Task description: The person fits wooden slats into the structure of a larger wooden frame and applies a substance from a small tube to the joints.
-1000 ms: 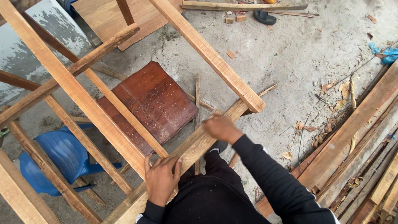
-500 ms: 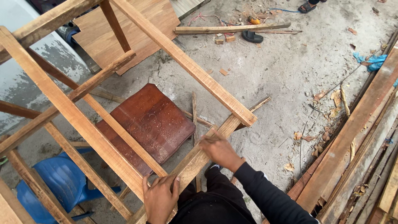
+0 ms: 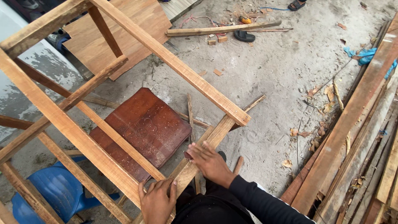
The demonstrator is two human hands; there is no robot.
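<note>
**Now we are pressing both hands on the frame's rail**

Now we are laying our right hand (image 3: 209, 161) flat and open on the rail (image 3: 207, 147), with bare concrete (image 3: 273, 83) opening beyond its end. Our left hand (image 3: 157, 199) is curling loosely over the frame (image 3: 83, 137) corner. Since earlier, our right hand is sliding closer. Planks (image 3: 352, 137) are crowding the right; a brown board (image 3: 145, 128) and blue chair (image 3: 58, 193) are lying beneath.

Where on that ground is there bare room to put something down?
Bare concrete lies between the wooden frame and the stacked planks. Under the frame it is crowded: brown board, blue chair, sticks.
</note>
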